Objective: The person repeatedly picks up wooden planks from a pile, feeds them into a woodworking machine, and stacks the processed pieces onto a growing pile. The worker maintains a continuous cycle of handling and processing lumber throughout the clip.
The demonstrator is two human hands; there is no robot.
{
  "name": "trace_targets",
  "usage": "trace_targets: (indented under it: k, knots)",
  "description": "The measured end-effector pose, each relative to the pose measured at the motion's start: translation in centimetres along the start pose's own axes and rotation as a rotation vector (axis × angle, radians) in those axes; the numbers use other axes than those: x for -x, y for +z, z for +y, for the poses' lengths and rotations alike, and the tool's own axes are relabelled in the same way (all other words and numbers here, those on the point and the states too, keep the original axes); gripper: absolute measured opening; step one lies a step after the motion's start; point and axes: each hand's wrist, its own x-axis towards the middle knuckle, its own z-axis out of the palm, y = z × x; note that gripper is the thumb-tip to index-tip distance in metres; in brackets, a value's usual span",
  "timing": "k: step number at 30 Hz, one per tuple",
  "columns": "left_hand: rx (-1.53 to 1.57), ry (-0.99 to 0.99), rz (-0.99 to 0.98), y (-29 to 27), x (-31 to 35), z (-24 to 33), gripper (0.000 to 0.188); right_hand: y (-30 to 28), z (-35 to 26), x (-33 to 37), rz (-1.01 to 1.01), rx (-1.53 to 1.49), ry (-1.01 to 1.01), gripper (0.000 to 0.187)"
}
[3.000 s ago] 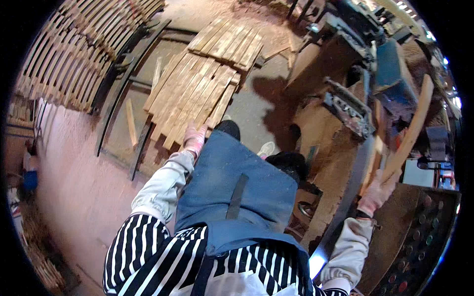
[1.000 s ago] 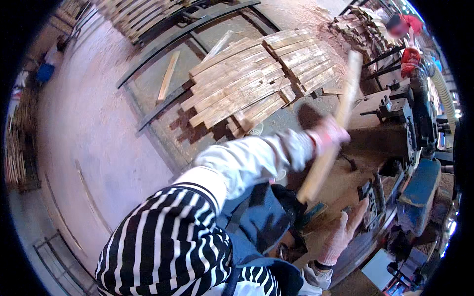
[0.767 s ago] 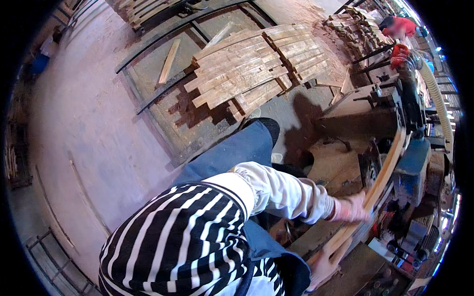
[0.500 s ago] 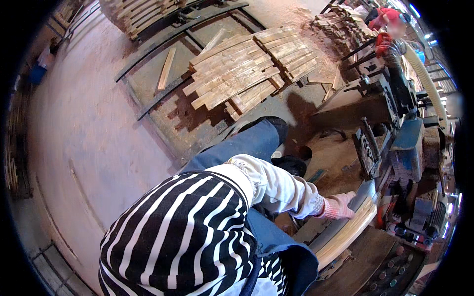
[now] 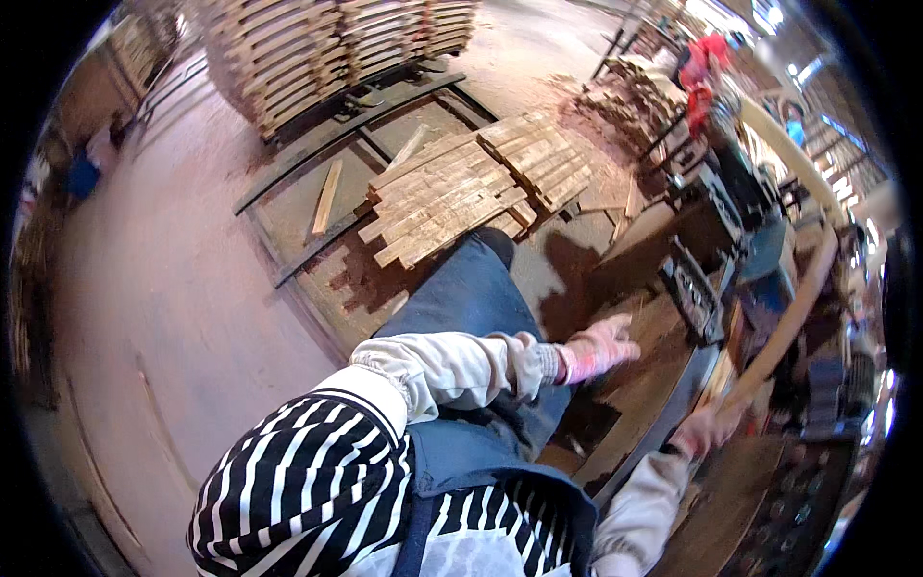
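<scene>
My left hand (image 5: 598, 348), in a pink and white glove, stretches out flat over the brown machine table (image 5: 642, 385) with its fingers apart and nothing in it. Lower right, my right hand (image 5: 705, 430) grips the near end of a long pale wooden plank (image 5: 790, 319). The plank slants up and away to the right over the machine (image 5: 760, 264). My blue apron and striped top fill the lower middle.
A pile of short wooden planks (image 5: 461, 188) lies on the floor between dark metal rails (image 5: 332, 163). Stacked timber (image 5: 327, 48) stands at the back. A person in red (image 5: 705, 69) works at the far right near more wood.
My left arm swung a plank from the floor pile over to the machine on the right. It has let go, and my right hand now holds the plank.
</scene>
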Motion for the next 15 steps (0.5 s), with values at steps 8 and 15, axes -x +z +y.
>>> trace_targets:
  k: [8,15]
  knots:
    - [-0.133,-0.116,-0.011,-3.0,0.0,-0.6,0.08,-16.3,-7.1,8.6,-0.432,0.043,-0.036,0.052]
    - [-0.101,-0.366,0.195,-9.8,-0.7,-4.5,0.078,-26.8,-7.6,18.9,-0.437,0.435,-0.172,0.053]
